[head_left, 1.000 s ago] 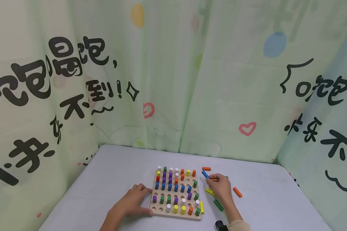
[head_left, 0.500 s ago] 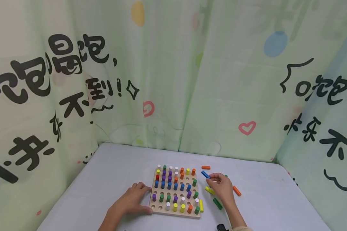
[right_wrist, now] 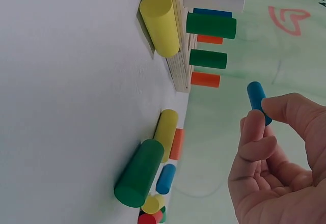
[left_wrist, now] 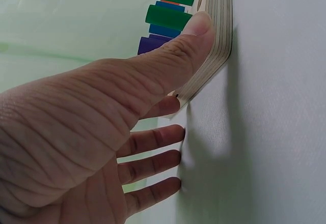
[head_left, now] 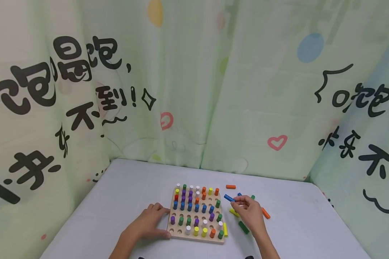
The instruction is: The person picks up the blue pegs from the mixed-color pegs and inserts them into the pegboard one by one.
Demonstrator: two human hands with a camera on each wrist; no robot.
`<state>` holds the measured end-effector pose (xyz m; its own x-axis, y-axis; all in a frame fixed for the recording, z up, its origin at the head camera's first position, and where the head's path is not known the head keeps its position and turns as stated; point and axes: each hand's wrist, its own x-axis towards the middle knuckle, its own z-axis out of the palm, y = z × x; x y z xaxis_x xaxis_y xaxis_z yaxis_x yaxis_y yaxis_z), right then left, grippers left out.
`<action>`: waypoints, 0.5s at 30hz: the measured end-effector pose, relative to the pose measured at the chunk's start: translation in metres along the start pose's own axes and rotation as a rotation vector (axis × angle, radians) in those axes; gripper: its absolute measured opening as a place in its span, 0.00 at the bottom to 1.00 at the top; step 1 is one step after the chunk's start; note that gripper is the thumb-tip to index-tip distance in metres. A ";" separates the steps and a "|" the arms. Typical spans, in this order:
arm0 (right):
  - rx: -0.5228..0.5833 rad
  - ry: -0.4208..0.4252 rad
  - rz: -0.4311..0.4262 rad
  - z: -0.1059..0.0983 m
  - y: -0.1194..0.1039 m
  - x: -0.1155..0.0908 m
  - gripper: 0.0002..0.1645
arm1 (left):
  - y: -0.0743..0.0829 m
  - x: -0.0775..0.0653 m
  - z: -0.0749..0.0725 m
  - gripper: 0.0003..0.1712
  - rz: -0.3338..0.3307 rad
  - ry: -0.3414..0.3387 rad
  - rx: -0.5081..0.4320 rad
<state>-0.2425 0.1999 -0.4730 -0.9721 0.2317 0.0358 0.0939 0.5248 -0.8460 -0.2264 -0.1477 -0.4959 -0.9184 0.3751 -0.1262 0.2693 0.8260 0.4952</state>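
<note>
A wooden pegboard on the table holds several rows of coloured pegs, with some holes bare. My left hand rests at its left edge. In the left wrist view the thumb presses the board's side, while the other fingers extend down by the tabletop. To the right of the board, my right hand pinches a blue peg between thumb and forefinger. The right wrist view shows this peg raised above the table, tilted, one end free.
Loose pegs lie right of the board: a yellow peg along its edge, a green peg, another yellow peg, orange pegs and a second blue peg. A printed curtain surrounds the white table.
My right hand has shifted slightly with the blue peg, which is turned flatter and further left. A second blue peg now shows behind the fingers. The left hand stays at the board.
</note>
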 end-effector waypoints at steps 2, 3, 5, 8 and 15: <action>-0.004 -0.005 -0.007 0.000 -0.001 -0.002 0.14 | 0.000 0.000 0.000 0.47 -0.001 0.000 0.001; -0.006 -0.007 -0.011 0.000 -0.001 -0.003 0.14 | -0.001 0.000 0.000 0.47 -0.001 0.000 0.000; -0.008 -0.013 -0.021 0.001 -0.001 -0.004 0.14 | -0.001 0.000 0.000 0.47 0.002 0.001 0.001; -0.015 -0.021 -0.021 0.002 0.000 -0.005 0.13 | -0.001 0.000 0.000 0.47 0.010 0.005 -0.001; -0.015 -0.048 -0.018 0.007 0.003 -0.007 0.13 | -0.003 0.000 0.001 0.47 0.022 0.010 -0.004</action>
<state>-0.2370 0.1944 -0.4791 -0.9829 0.1826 0.0249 0.0793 0.5411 -0.8372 -0.2264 -0.1496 -0.4979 -0.9150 0.3891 -0.1068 0.2885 0.8159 0.5010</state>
